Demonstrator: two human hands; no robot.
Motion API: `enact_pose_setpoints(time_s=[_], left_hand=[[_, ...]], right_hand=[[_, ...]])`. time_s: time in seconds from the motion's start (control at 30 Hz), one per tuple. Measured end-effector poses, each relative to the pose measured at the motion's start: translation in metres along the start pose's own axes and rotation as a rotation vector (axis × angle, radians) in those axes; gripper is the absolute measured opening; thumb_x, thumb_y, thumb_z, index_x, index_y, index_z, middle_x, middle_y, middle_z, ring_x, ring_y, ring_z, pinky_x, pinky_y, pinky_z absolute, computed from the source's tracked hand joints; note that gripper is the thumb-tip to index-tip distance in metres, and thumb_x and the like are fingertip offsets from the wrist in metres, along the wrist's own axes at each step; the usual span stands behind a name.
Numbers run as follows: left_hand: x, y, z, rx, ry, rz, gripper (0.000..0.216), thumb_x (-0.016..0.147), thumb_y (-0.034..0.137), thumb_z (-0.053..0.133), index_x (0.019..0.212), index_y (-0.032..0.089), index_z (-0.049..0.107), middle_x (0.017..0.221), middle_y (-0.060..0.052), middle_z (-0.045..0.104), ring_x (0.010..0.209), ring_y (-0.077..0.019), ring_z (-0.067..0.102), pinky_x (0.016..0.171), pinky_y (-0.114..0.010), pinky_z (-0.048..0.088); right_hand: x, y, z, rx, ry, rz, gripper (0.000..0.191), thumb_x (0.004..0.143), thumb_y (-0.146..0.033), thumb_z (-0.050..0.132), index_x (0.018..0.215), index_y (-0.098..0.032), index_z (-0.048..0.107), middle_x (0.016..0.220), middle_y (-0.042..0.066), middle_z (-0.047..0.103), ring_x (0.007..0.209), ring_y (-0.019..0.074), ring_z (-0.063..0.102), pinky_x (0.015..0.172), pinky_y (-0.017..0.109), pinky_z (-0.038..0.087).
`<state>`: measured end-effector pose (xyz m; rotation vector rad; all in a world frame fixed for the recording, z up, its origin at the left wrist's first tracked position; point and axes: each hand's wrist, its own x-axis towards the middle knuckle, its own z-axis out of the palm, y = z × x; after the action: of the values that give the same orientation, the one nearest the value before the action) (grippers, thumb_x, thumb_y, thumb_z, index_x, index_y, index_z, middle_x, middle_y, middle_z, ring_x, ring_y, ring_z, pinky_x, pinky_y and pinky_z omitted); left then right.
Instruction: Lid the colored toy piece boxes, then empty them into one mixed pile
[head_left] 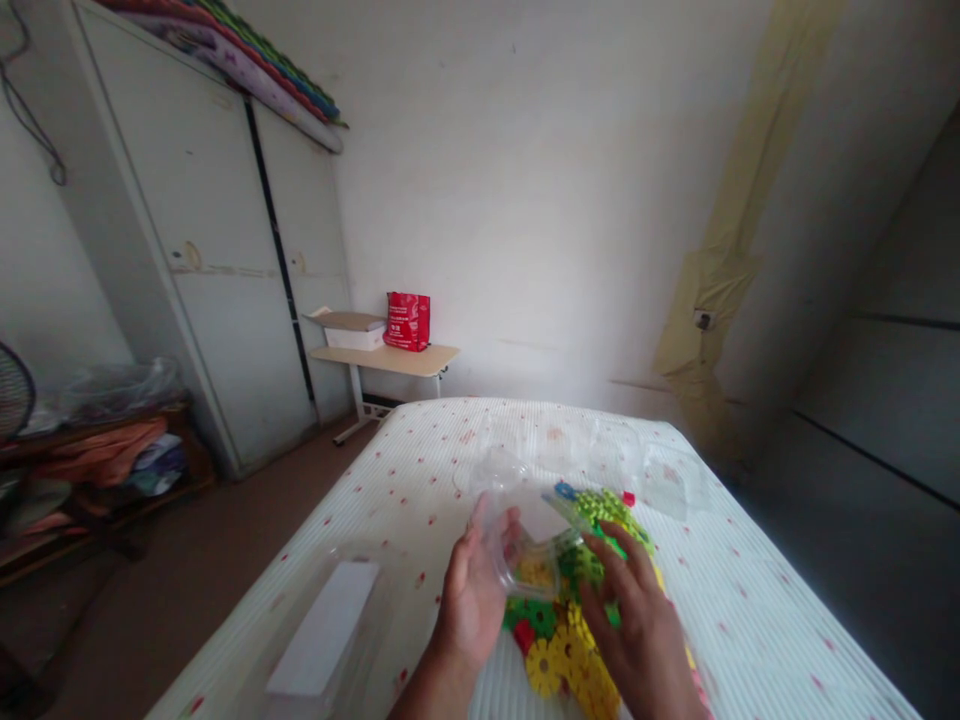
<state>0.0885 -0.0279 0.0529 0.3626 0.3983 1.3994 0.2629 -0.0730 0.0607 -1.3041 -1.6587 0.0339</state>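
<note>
My left hand grips a clear plastic container by its left side, tilted over the bed. Through its see-through wall some yellow shows. Right beside it, my right hand has its fingers apart and slightly curved above a pile of flower-shaped plastic pieces. The pieces are yellow and green, with a few red and blue ones at the edges. Whether the right fingertips touch the container or the pieces I cannot tell, as the hand is a little blurred.
More clear plastic containers stand behind the pile. At the left lies a clear tray with a white card. The patterned bedsheet covers the bed. Farther off, a small table bears a red bag and a box.
</note>
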Motion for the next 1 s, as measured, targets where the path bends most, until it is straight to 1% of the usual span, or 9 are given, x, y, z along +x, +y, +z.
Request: enact_pose_setpoints(time_s=[0.1,0.23,0.33,0.4,0.53,0.63,0.7,0.8,1.0], left_hand=[[-0.002,-0.003,-0.001,0.013,-0.016,-0.021,0.057,0.08,0.042,0.053,0.133,0.025,0.043,0.112,-0.009,0.066,0.104,-0.0222,0.059,0.092,-0.037,0.04],[-0.004,-0.003,-0.003,0.02,-0.033,-0.04,0.061,0.08,0.047,0.053,0.136,0.026,0.039,0.115,-0.009,0.065,0.107,-0.0219,0.057,0.094,-0.037,0.038],[-0.003,-0.002,-0.003,0.052,-0.001,-0.034,0.064,0.079,0.06,0.048,0.133,0.026,0.044,0.115,-0.01,0.065,0.11,-0.0242,0.056,0.096,-0.041,0.038],[-0.001,-0.003,-0.004,0.116,0.02,0.027,0.061,0.077,0.061,0.051,0.127,0.026,0.05,0.115,-0.008,0.065,0.113,-0.025,0.054,0.097,-0.041,0.037],[0.003,-0.009,-0.007,0.5,0.0,0.187,0.042,0.065,0.027,0.071,0.106,0.024,0.065,0.108,-0.007,0.066,0.108,-0.0264,0.055,0.096,-0.039,0.038],[0.004,-0.017,-0.011,0.898,-0.088,0.373,0.035,0.059,0.007,0.064,0.088,0.025,0.072,0.102,-0.007,0.065,0.105,-0.0281,0.053,0.098,-0.042,0.035],[0.005,-0.021,-0.013,1.123,-0.171,0.514,0.039,0.059,0.003,0.057,0.085,0.028,0.073,0.099,-0.007,0.064,0.102,-0.0284,0.052,0.096,-0.044,0.036],[0.004,-0.025,-0.014,1.357,-0.237,0.593,0.038,0.065,0.005,0.055,0.089,0.03,0.071,0.093,-0.008,0.063,0.093,-0.028,0.054,0.084,-0.043,0.043],[-0.002,-0.017,-0.006,1.452,-0.181,0.675,0.025,0.075,0.013,0.054,0.085,0.029,0.071,0.09,-0.009,0.062,0.088,-0.0263,0.056,0.079,-0.04,0.045]], right_hand=[[-0.001,-0.006,0.0,-0.037,-0.163,-0.203,0.041,0.082,-0.023,0.054,0.122,-0.026,0.055,0.133,0.011,0.05,0.111,0.0253,0.057,0.083,0.036,0.055],[-0.003,-0.015,0.01,0.073,-0.305,-0.248,0.025,0.086,-0.022,0.052,0.109,-0.024,0.062,0.119,0.009,0.062,0.103,0.0201,0.063,0.083,0.029,0.055],[-0.004,-0.014,0.012,0.117,-0.204,-0.273,0.021,0.087,-0.021,0.05,0.104,-0.024,0.063,0.105,0.006,0.068,0.096,0.0183,0.066,0.081,0.027,0.056],[-0.004,-0.012,0.006,0.077,-0.086,-0.288,0.022,0.086,-0.021,0.052,0.106,-0.024,0.061,0.103,0.006,0.069,0.094,0.0186,0.066,0.079,0.027,0.056],[0.0,-0.005,-0.015,-0.037,0.151,-0.256,0.017,0.085,-0.023,0.052,0.101,-0.024,0.059,0.104,0.006,0.068,0.095,0.0201,0.065,0.079,0.031,0.055],[0.007,0.002,-0.029,-0.113,0.274,-0.182,0.014,0.087,-0.026,0.049,0.096,-0.023,0.059,0.102,0.007,0.067,0.092,0.0209,0.065,0.078,0.033,0.054],[0.01,0.006,-0.035,-0.156,0.315,-0.136,0.015,0.088,-0.03,0.047,0.095,-0.022,0.058,0.101,0.008,0.066,0.09,0.0212,0.065,0.077,0.033,0.053],[0.012,0.013,-0.039,-0.213,0.347,-0.1,0.018,0.088,-0.034,0.046,0.092,-0.021,0.058,0.1,0.009,0.066,0.088,0.0218,0.065,0.071,0.032,0.052],[0.009,0.023,-0.04,-0.239,0.337,-0.055,0.025,0.088,-0.04,0.045,0.097,-0.02,0.058,0.099,0.009,0.067,0.08,0.0214,0.066,0.066,0.029,0.05]])
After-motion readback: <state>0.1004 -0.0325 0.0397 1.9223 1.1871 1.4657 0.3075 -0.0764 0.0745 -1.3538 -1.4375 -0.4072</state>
